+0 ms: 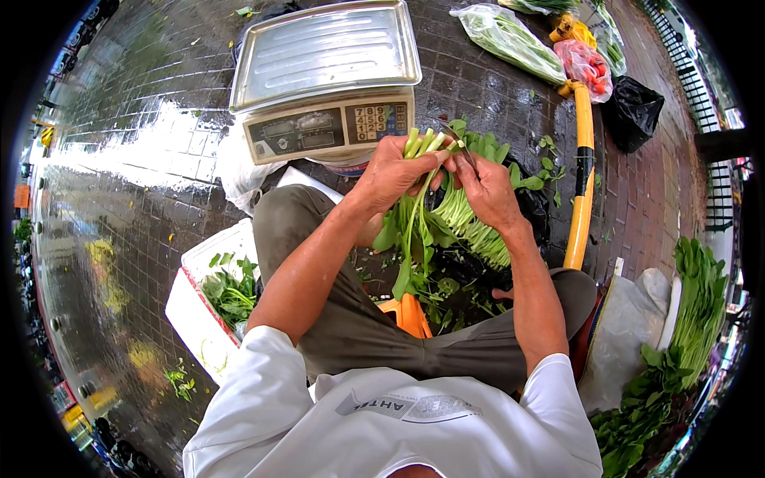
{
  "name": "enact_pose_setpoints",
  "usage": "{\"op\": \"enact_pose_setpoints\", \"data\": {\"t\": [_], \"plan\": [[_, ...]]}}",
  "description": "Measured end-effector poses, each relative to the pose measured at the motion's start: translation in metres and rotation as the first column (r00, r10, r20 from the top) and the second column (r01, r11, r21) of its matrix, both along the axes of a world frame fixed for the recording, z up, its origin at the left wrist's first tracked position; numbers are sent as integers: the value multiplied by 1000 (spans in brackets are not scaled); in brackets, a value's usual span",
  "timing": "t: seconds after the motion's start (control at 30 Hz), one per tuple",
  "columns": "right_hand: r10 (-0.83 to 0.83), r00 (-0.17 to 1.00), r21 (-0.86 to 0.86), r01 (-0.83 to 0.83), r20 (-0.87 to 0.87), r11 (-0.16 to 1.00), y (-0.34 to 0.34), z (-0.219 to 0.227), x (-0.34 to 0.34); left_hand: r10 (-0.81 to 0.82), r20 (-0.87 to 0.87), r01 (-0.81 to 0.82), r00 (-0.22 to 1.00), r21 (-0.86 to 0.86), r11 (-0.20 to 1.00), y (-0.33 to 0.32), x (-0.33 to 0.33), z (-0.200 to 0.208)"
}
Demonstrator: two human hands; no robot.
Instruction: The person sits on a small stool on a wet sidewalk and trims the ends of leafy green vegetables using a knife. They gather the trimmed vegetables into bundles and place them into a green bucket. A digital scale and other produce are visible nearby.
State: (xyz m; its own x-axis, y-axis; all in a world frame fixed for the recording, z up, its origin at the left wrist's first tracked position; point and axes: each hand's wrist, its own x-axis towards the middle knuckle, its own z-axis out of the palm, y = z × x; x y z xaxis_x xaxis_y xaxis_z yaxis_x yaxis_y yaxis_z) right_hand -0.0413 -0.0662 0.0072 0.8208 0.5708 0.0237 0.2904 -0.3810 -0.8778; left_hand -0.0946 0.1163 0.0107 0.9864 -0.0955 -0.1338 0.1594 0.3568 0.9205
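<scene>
My left hand is closed round a small bunch of leafy green stalks. Their pale cut ends stick up above the fingers, while the leaves hang down below. Close against it, my right hand pinches a small knife, whose thin dark blade shows only in part by the stalk ends. The fingertips of both hands nearly meet at one stalk. Beneath and behind the right hand lies a larger heap of the same greens, with stems side by side on black plastic.
A scale with a metal tray stands ahead. On the left is a white foam box holding greens. A yellow bar rises at the right. Bagged vegetables and a black bag lie beyond; more greens sit far right.
</scene>
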Motion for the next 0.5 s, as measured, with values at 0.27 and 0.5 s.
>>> {"op": "enact_pose_setpoints", "data": {"t": [0.27,0.5], "plan": [[16,998,-14,-17,-66,1000,2,-2,-1,43,10,-42,999,-68,997,-3,0,-2],[48,996,-17,-49,-73,999,6,-4,-2,-53,-49,51,997,-39,998,4,1,-15]]}}
